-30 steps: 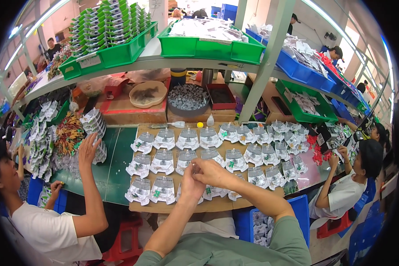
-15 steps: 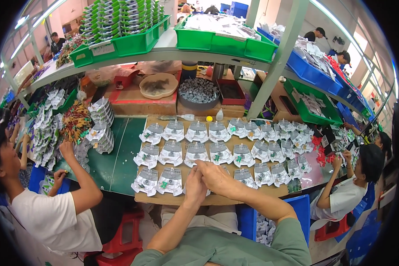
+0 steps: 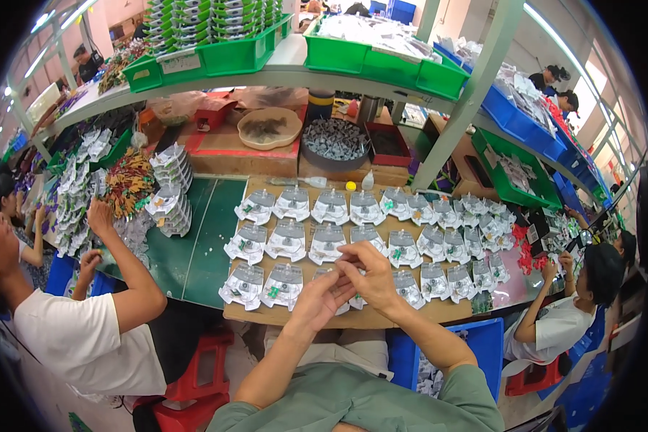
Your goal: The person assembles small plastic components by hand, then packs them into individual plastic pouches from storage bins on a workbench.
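My two hands meet above the near middle of a brown board (image 3: 439, 312). My left hand (image 3: 317, 298) is turned palm up, its fingers stretched toward the other hand. Over those fingers my right hand (image 3: 373, 277) is bent, thumb and fingertips pinched together; whatever lies in the pinch is too small to make out. Rows of grey and white plastic housings (image 3: 330, 207) lie on the board, several with small green or orange parts. Close to my left hand is one housing with a green part (image 3: 281, 285). My hands partly hide other housings in the nearest row.
Behind the board stand a round tub of small grey parts (image 3: 335, 140), a dark red tray (image 3: 387, 145), a small white bottle (image 3: 368, 180) and a yellow cap (image 3: 351, 186). Green bins (image 3: 381, 66) sit on the shelf above. Co-workers (image 3: 86, 317) sit on both sides; a blue crate (image 3: 482, 353) is beside me.
My left hand has turned palm up and its fingers have opened out. My right hand has risen slightly and shifted right, still pinched. The whole view has tilted a little.
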A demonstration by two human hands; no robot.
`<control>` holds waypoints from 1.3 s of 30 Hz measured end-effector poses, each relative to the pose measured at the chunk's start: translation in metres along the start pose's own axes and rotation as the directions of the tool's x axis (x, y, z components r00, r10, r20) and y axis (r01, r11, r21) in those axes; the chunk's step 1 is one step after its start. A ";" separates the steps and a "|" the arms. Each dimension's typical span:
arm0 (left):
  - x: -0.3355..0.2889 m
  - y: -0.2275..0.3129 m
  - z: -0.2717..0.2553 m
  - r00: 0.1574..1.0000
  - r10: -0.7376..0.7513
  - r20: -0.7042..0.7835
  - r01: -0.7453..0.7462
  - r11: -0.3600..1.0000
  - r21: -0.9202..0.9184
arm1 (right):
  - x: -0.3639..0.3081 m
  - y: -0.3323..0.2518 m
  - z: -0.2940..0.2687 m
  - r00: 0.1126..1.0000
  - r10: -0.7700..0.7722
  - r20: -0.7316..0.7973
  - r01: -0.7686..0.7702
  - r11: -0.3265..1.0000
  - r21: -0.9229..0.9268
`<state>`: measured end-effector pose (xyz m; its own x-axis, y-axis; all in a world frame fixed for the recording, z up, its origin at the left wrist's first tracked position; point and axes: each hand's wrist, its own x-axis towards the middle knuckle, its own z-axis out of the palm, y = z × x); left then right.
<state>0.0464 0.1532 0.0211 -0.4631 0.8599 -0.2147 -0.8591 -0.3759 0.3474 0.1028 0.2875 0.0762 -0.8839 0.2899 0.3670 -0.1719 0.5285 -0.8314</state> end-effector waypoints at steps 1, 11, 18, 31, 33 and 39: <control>0.002 -0.003 -0.005 1.000 -0.003 0.023 0.004 1.000 -0.015 | -0.004 0.002 0.004 0.998 -0.008 -0.058 0.009 1.000 0.018; -0.005 -0.024 -0.026 1.000 -0.022 0.019 0.024 0.994 -0.109 | -0.056 0.010 0.030 0.953 0.204 -0.225 -0.131 0.944 0.302; -0.015 -0.018 -0.014 0.995 0.058 -0.077 -0.051 0.994 0.092 | -0.050 0.003 0.003 0.983 -0.112 -0.144 0.099 0.991 -0.091; -0.011 0.012 -0.017 0.986 0.138 -0.095 -0.135 0.990 0.040 | 0.083 0.058 -0.013 0.998 0.036 -0.056 -0.054 0.931 -0.361; -0.016 0.020 -0.013 0.990 0.132 -0.042 -0.128 0.988 0.081 | 0.109 0.092 -0.006 0.996 0.086 -0.003 -0.079 0.907 -0.413; -0.023 0.036 -0.017 0.989 0.148 0.013 -0.148 0.989 0.026 | 0.138 0.120 0.013 0.972 0.211 0.099 -0.112 0.794 -0.597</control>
<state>0.0223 0.1142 0.0234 -0.5820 0.7994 -0.1494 -0.7753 -0.4900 0.3986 -0.0453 0.3804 0.0216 -0.9388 0.3148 0.1399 0.2221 0.8636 -0.4525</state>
